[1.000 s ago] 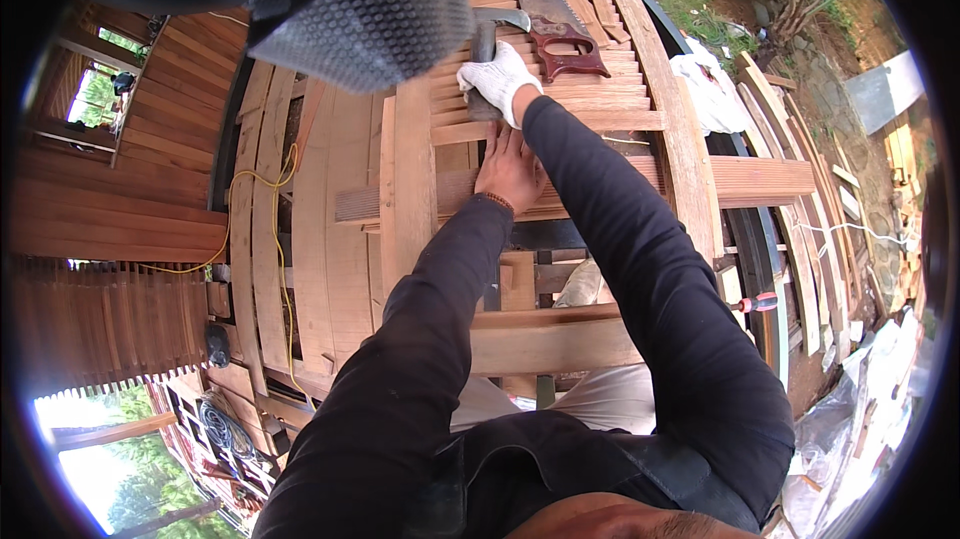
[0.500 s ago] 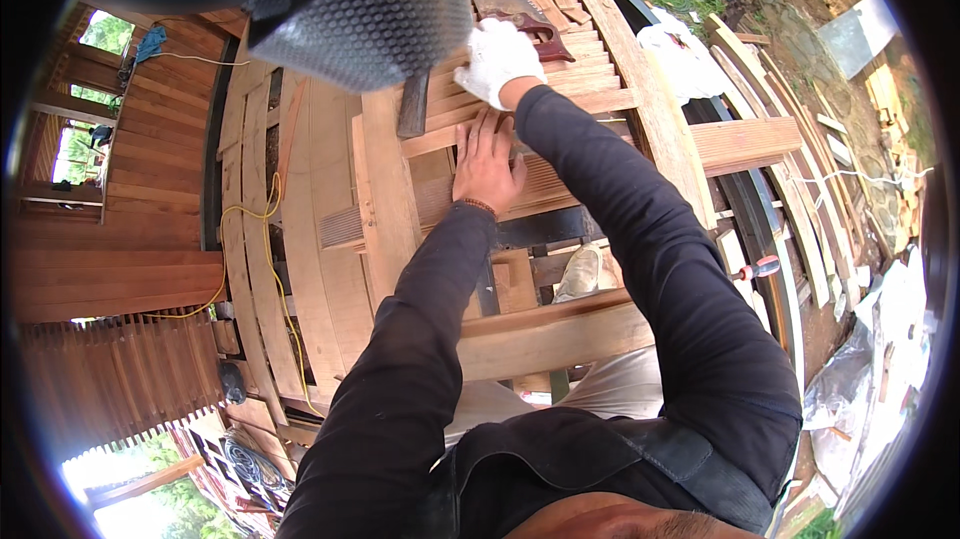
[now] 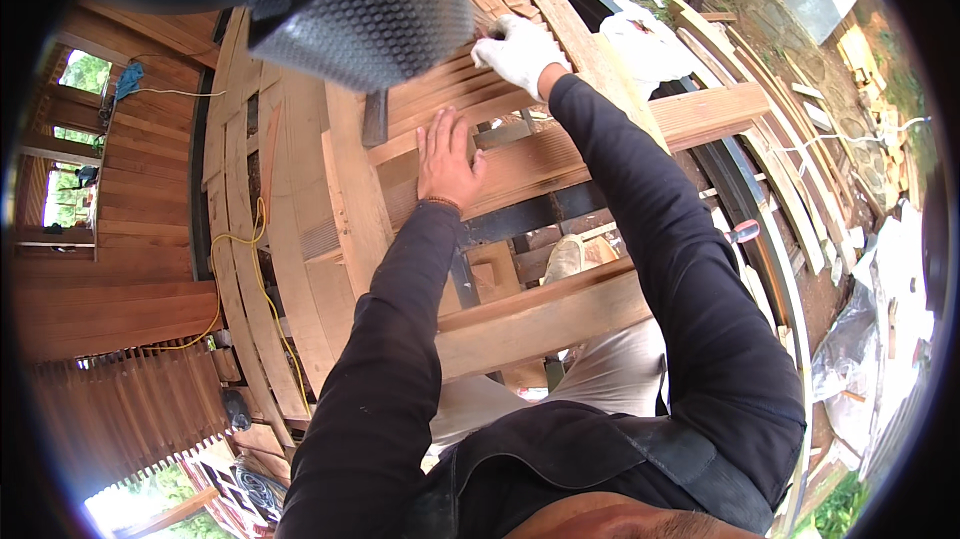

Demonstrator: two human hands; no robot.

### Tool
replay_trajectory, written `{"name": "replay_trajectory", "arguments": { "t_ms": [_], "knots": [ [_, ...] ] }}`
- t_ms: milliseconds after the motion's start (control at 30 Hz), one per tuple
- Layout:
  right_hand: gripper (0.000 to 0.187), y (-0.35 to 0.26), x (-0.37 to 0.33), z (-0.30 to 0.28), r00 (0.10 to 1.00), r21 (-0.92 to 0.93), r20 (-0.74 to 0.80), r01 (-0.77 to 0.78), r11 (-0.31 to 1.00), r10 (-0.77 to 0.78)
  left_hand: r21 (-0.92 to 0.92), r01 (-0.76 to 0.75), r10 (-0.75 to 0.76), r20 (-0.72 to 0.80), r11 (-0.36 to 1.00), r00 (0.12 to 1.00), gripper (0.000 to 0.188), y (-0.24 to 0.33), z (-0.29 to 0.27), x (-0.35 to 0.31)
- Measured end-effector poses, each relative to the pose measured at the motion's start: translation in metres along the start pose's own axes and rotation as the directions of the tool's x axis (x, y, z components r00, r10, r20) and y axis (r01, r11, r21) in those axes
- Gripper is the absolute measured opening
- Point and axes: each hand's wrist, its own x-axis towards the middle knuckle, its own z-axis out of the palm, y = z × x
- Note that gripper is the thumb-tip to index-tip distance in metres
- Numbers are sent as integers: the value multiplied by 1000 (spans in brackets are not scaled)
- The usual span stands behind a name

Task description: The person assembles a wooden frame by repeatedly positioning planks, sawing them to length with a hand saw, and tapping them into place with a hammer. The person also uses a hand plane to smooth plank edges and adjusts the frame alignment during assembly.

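My bare left hand [image 3: 448,161] lies palm down with fingers stretched on a reddish-brown board. Its fingertips reach toward the edge of the slatted wooden panel [image 3: 470,81]. Up and to the right, my white-gloved right hand [image 3: 522,57] is held over the slats, its fingers curled at the left. A small dark reddish bit shows by those fingertips, partly hidden behind the blurred dark mesh piece [image 3: 375,24]. What the glove holds, if anything, cannot be made out. A grooved board [image 3: 520,171] runs crosswise below my left hand. No hand saw can be made out.
A thick beam [image 3: 545,324] crosses in front of my legs. Left of the work are long planks with gaps and a yellow cord [image 3: 265,289]. A screwdriver handle [image 3: 743,231] sits at the right, near stacked timber [image 3: 785,149] and plastic sheeting [image 3: 860,339].
The hand saw that lay on the slats under my right hand is gone from that spot. My hands have moved apart, left hand down and leftward, right hand rightward. The view has shifted.
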Motion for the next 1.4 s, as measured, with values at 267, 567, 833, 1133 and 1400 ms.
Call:
{"name": "replay_trajectory", "arguments": {
  "t_ms": [267,567,833,1133,1400],
  "knots": [
    [67,31,-182,-127,970,847,-240,224,482,-30,57,-4,5,-12,998,1000,63,-3,4,0],
    [92,37,-396,-182,776,367,-627,214,905,71,126,40,-45,35,991,998,64,-18,15,8],
    [64,56,-476,-166,793,759,-374,-36,650,481,-290,137,-118,85,947,989,45,37,73,126],
    [79,69,-482,-143,795,840,-152,-209,501,587,-419,527,-145,665,739,733,48,60,78,176],
    [73,68,-455,-141,861,747,-112,-256,613,496,-388,522,-290,516,760,806,58,43,130,177]
  ]
}}
